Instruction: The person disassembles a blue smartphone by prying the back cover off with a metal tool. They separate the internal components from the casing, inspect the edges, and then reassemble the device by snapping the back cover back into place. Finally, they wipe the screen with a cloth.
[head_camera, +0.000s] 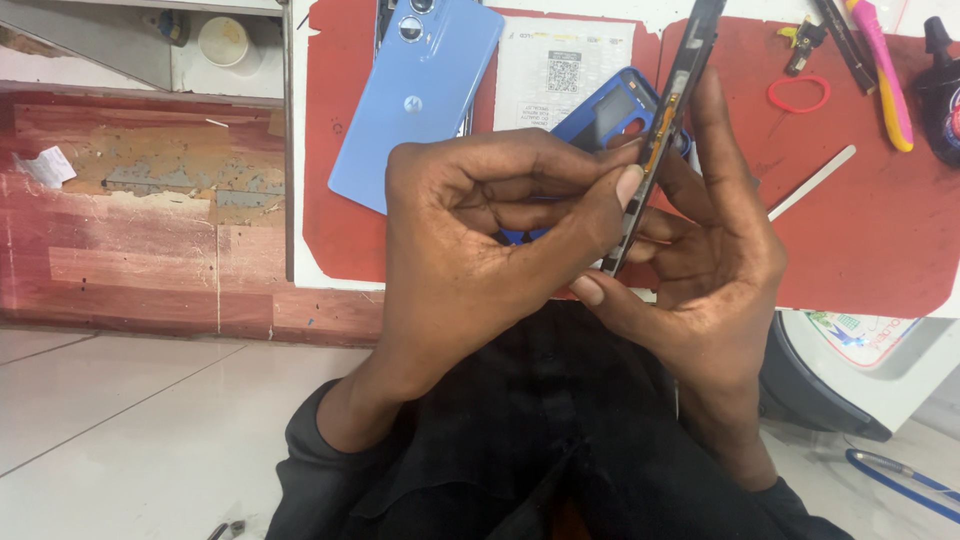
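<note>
- An opened phone body (668, 120) is held edge-on above the bench (300, 150), between both hands, over the person's dark-clothed lap.
- The right hand (715, 260) is closed around the phone body from behind, with fingers along its far side and the thumb under its lower end.
- The left hand (480, 240) is curled, with its thumb tip pressed against the phone's near edge, where an orange flex strip (660, 135) is exposed.
- A light blue back cover (420, 90) is already off and lies flat on the red mat (860, 230), so the phone is judged to be part-way through its work, open and not closed up.
- Beside it on the mat lie a printed white sheet (560, 70), a dark blue frame part (605, 115), a red ring (798, 95), a white strip (812, 182) and a pink-handled tool (880, 75).
</note>
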